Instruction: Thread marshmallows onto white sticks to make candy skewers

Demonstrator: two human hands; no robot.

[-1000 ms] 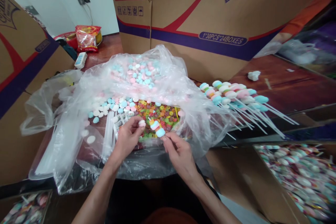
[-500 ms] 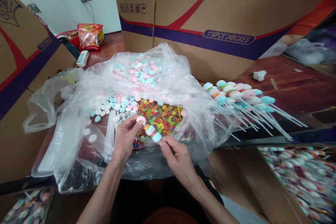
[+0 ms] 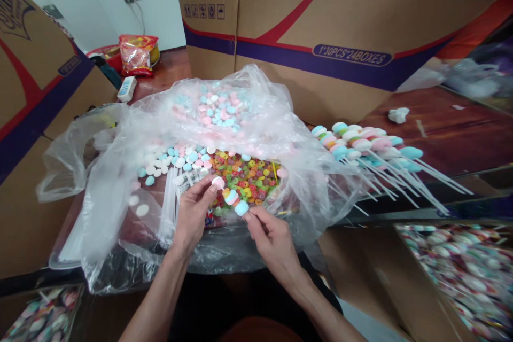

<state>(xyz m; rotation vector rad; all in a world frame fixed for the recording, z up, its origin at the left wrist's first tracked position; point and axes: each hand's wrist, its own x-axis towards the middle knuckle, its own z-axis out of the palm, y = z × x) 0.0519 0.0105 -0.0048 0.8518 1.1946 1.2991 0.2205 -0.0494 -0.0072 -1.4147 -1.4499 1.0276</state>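
Observation:
Between my hands is a candy skewer with blue marshmallows and orange gummy rings threaded on its stick. Fingers of my left hand pinch a pink marshmallow at the upper-left end of the stick. My right hand grips the skewer at its lower end, just below the blue marshmallow; the stick there is hidden by the fingers. Behind the skewer lies a heap of colourful gummy rings. Left of them are loose pink, white and blue marshmallows and a bundle of white sticks.
A clear plastic bag holding more marshmallows covers the table's middle. Finished-looking candy skewers lie stacked on the right. Large cartons stand behind and at the left. A box of wrapped candy sits low at the right.
The pink marshmallow has tilted and sits slightly closer to the threaded pieces. My right hand still grips the lower end; the view has shifted slightly.

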